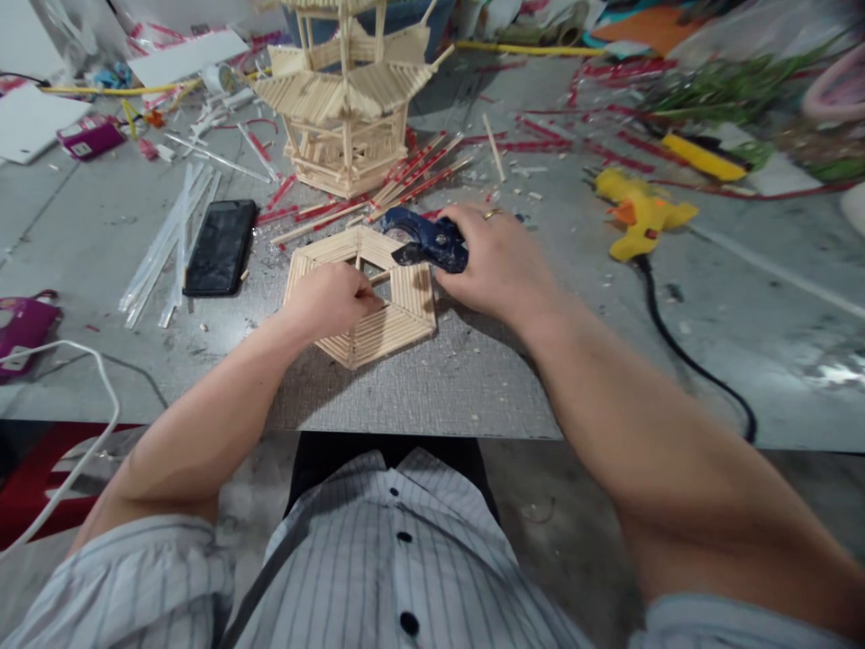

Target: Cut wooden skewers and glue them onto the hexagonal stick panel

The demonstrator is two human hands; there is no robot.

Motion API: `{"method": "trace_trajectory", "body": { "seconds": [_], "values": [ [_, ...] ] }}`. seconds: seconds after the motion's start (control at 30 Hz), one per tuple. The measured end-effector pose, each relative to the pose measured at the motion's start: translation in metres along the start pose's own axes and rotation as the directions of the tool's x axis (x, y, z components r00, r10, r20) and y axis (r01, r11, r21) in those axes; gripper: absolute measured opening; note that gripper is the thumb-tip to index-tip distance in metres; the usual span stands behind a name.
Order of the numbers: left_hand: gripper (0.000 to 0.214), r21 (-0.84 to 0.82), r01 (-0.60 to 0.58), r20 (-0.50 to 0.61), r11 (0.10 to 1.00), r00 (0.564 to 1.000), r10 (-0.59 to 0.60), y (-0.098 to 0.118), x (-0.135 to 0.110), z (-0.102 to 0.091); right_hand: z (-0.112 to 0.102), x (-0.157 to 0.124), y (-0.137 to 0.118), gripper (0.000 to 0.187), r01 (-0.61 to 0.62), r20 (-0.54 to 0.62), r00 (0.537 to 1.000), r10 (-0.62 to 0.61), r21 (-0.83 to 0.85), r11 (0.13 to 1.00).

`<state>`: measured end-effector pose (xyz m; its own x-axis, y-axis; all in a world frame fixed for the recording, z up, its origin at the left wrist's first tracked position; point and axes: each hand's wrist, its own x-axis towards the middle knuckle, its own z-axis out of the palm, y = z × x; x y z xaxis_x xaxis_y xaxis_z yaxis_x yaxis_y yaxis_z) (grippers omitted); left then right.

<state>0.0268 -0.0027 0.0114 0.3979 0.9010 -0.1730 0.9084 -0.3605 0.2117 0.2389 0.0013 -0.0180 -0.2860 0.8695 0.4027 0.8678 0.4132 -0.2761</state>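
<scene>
Hexagonal stick frame (398, 323) is lying flat on the grey table (473, 383), near its front edge and directly before the person, just in front of the stick tower (344, 99). Left hand (331, 302) is resting on the frame's left half, its fingertips pinching closed on a thin stick (379, 277) that is reaching into the open centre of the hexagon. Right hand (504, 266), wearing a ring (492, 214), is wrapping firmly around a blue cutter (425, 242), whose head is sitting over the frame's upper right edge; whether the blades are meeting cannot be told. Red-tipped sticks (419, 176) are lying scattered between the tower and the frame. A black phone (220, 248) is lying screen-up to the left of the frame, its screen showing nothing, with clear glue sticks (166, 243) lying just beside it. A yellow glue gun (639, 214) is resting on the table to the right, well apart from the right hand, its black cord (682, 356) running off the front edge. A magenta box (91, 137) is sitting at far left; its label is too blurred to read. No other lettering is showing clearly enough to read on the cutter or glue gun.
</scene>
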Motion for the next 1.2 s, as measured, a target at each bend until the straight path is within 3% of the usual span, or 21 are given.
{"method": "trace_trajectory", "body": {
  "seconds": [0.4,0.5,0.6,0.73,0.97,1.2],
  "values": [
    [0.025,-0.037,-0.039,-0.010,0.999,0.999,0.039,-0.002,0.001,0.002,0.001,0.001,0.000,0.048,0.004,0.005,1.000,-0.004,0.011,1.000],
    [0.022,-0.192,-0.097,-0.151,0.977,0.986,0.068,-0.005,0.000,0.003,-0.002,0.001,-0.002,0.049,0.020,-0.003,1.000,-0.020,0.019,1.000],
    [0.019,-0.360,-0.204,-0.332,0.910,0.940,0.079,-0.006,-0.002,0.004,-0.007,0.001,-0.007,0.049,0.077,-0.010,0.997,-0.077,0.042,0.996],
    [0.016,-0.505,-0.356,-0.430,0.786,0.894,0.128,-0.006,-0.004,0.009,-0.011,0.000,-0.015,0.049,0.134,-0.016,0.991,-0.133,0.054,0.989],
    [0.014,-0.628,-0.349,-0.439,0.696,0.897,0.054,0.000,-0.011,0.009,-0.012,-0.002,-0.021,0.044,0.121,-0.011,0.993,-0.120,0.030,0.992],
    [0.014,-0.630,-0.285,-0.389,0.722,0.921,0.024,0.000,-0.009,0.009,-0.011,-0.005,-0.024,0.042,0.123,-0.001,0.992,-0.123,0.023,0.992]
  ]
}}
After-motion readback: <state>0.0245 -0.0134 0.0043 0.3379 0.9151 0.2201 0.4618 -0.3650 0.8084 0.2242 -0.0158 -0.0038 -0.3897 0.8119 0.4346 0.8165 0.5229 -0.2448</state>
